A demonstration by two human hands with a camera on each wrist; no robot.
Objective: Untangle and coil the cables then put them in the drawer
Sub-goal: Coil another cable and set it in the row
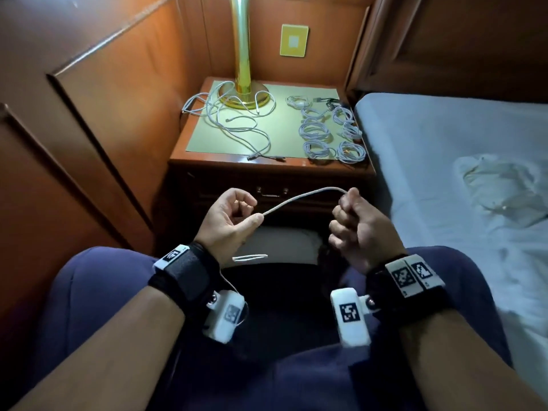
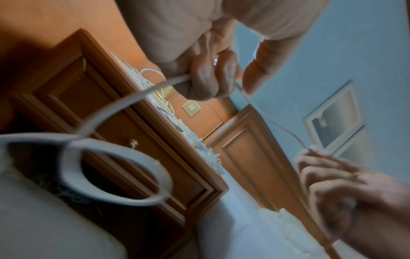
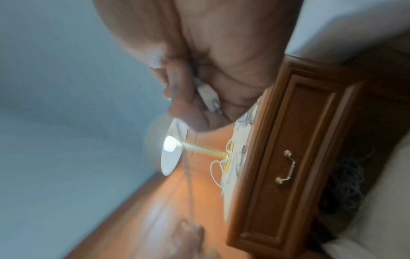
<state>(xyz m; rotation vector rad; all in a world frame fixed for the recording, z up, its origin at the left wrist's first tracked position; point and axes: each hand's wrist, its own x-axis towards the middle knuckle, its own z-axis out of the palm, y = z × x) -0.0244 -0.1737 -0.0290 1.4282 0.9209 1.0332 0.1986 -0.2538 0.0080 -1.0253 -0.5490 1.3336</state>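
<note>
A white cable (image 1: 299,197) spans between both hands above my lap. My left hand (image 1: 234,215) pinches it between thumb and fingers, and slack loops (image 2: 115,168) hang below the wrist. My right hand (image 1: 354,216) is curled round the other end, whose white plug (image 3: 208,98) shows in the right wrist view. Loose tangled white cables (image 1: 234,120) lie on the nightstand's green mat (image 1: 281,90) near the lamp base. Several coiled cables (image 1: 332,134) sit on its right side. The drawer (image 1: 271,192) below, with a metal handle (image 3: 287,167), is closed.
A brass lamp (image 1: 243,54) stands at the back of the nightstand. Wooden wall panels (image 1: 118,84) run along the left. A bed with a light sheet (image 1: 459,161) lies to the right, with a crumpled plastic bag (image 1: 501,185) on it. My knees sit in front of the drawer.
</note>
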